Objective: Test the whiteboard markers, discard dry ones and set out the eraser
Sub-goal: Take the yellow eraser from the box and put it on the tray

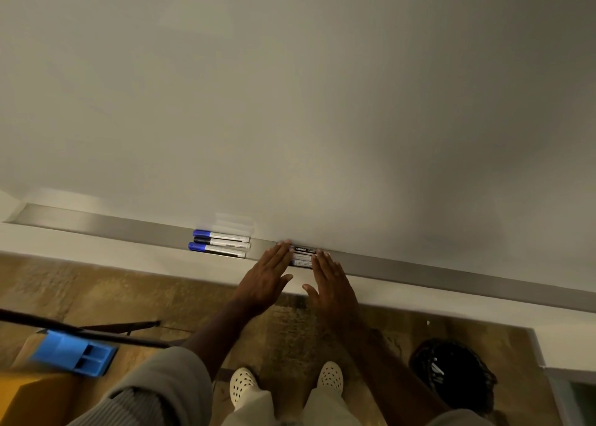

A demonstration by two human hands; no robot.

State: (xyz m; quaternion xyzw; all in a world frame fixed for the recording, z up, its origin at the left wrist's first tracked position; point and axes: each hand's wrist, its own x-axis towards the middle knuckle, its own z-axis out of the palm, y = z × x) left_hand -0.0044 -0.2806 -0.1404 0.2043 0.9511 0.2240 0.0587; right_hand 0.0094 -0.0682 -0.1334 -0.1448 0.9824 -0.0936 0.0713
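While the whiteboard (290, 87) shows no test strokes, its tray (419, 272) carries three capped markers (221, 244) left of both flat, unclenched hands (303, 277) touching a black marker pack (303, 255), so testing, discarding and the unseen eraser seemingly remain.

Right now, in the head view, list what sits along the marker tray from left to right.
Bare tray end → three capped markers lying side by side → left hand → black-labelled markers between the hands → right hand → bare tray.
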